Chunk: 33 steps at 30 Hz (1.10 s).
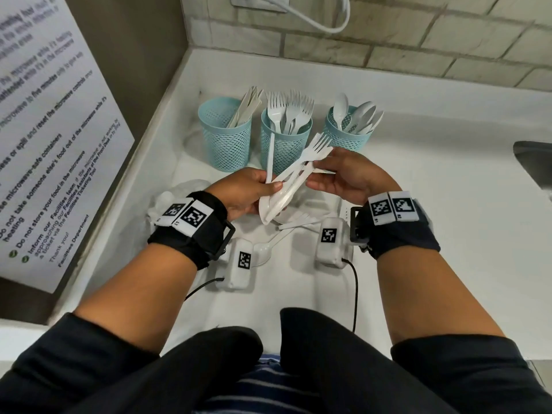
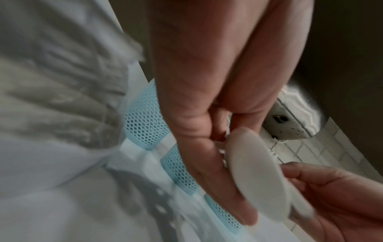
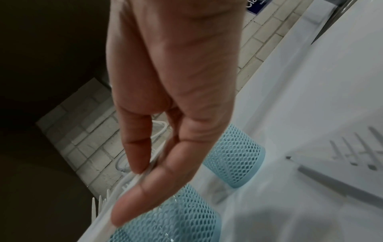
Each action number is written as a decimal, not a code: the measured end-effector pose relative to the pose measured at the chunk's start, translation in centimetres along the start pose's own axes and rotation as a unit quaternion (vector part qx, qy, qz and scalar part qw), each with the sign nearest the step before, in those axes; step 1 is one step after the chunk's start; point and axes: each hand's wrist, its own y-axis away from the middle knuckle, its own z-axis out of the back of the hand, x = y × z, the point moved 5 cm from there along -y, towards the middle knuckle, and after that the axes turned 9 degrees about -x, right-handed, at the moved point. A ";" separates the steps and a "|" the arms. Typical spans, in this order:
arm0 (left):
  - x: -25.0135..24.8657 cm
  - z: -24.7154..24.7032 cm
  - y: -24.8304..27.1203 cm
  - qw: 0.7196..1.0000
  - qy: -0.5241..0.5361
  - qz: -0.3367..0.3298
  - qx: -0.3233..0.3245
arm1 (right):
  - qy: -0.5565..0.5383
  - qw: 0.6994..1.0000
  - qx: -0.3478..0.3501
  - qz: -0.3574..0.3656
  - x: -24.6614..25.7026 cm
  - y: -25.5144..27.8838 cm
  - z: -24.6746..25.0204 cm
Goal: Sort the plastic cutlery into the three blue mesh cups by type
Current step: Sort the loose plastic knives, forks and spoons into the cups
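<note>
Three blue mesh cups stand in a row at the back: the left cup (image 1: 225, 135) holds knives, the middle cup (image 1: 285, 144) forks, the right cup (image 1: 348, 131) spoons. My left hand (image 1: 268, 189) grips a bundle of white plastic cutlery (image 1: 291, 179) in front of the middle cup, spoon bowls (image 2: 259, 172) low, fork heads high. My right hand (image 1: 313, 174) pinches the bundle's upper part between thumb and fingers (image 3: 132, 147), just below the fork tines. A loose fork (image 1: 298, 221) and spoon (image 1: 264, 249) lie on the counter below the hands.
A crumpled clear plastic bag (image 1: 173, 201) lies left of my left hand. A panel with a printed notice (image 1: 44, 138) walls the left side. A sink (image 1: 534, 165) sits at the far right. The brick wall (image 1: 388, 40) is behind the cups.
</note>
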 end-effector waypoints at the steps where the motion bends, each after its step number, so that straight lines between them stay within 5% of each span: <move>1: 0.0 -0.1 0.0 1.000 -0.005 -0.001 0.005 | 0.008 1.000 0.001 0.003 0.0 -0.1 -0.1; 8: 0.0 0.3 0.7 1.000 0.024 -0.001 -0.003 | 0.016 0.999 -0.045 0.014 0.4 -0.4 0.0; 13: -0.1 1.8 1.4 0.999 0.028 -0.012 -0.020 | 0.013 0.981 -0.146 0.126 4.3 -0.2 -0.1; 18: 0.0 3.1 2.2 0.999 0.006 -0.020 -0.030 | 0.011 0.933 -0.226 0.281 9.8 1.1 -1.3; 23: 0.2 3.7 2.2 0.999 0.005 -0.005 -0.048 | 0.041 0.876 -0.234 0.421 12.5 1.2 -5.1; 33: 0.8 3.9 1.8 0.999 0.002 0.010 -0.050 | 0.306 0.788 -0.189 0.499 9.8 -2.3 -12.0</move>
